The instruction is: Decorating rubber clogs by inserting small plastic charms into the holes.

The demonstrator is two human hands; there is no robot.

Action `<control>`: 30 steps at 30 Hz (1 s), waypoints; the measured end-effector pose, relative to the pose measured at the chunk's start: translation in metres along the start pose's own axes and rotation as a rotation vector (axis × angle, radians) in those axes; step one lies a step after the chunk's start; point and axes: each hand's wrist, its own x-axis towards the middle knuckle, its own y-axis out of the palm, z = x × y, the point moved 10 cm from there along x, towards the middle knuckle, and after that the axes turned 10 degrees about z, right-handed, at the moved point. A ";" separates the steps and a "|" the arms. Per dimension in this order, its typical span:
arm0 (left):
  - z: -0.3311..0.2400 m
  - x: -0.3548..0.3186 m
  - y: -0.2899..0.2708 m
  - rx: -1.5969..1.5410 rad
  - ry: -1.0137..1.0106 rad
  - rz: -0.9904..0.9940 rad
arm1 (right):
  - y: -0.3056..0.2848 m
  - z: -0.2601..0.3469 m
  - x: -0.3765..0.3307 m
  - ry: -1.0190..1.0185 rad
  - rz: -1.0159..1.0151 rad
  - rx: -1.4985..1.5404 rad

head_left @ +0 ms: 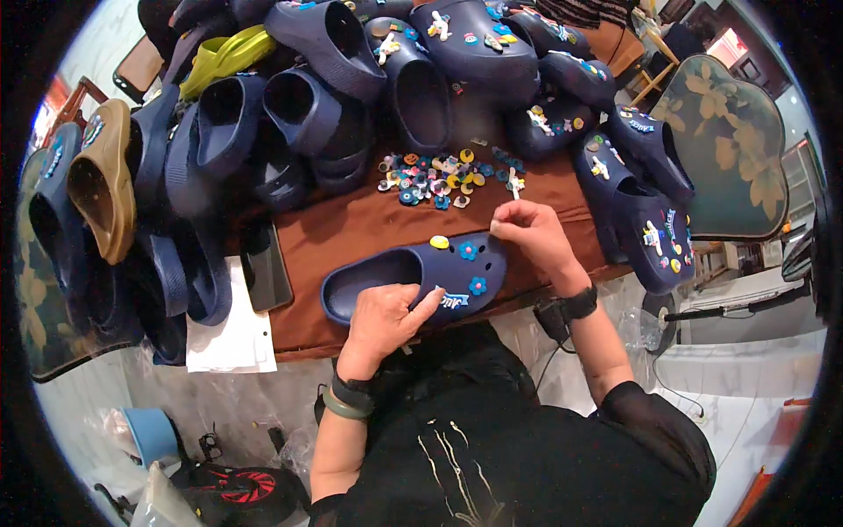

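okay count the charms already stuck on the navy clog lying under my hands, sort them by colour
On the navy clog, steadied by the left hand while the right hand pinches something small, too small to tell:
Yellow charm: 1
Blue flower charms: 2
White-and-blue charm: 1
Total: 4

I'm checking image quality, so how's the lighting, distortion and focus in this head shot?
Head view: strong fisheye bending with a black rim; even indoor light; left hand and navy clog sharp; right hand slightly soft; small charms too fine to resolve.
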 end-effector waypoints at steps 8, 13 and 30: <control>-0.003 0.000 -0.002 -0.018 0.021 0.004 | 0.035 0.030 -0.025 -0.178 0.300 -0.469; -0.001 0.000 -0.001 -0.022 0.025 -0.007 | 0.048 0.043 -0.025 -0.286 0.357 -0.667; -0.012 0.002 -0.003 0.067 0.020 0.015 | 0.050 0.000 -0.004 0.147 0.440 -0.419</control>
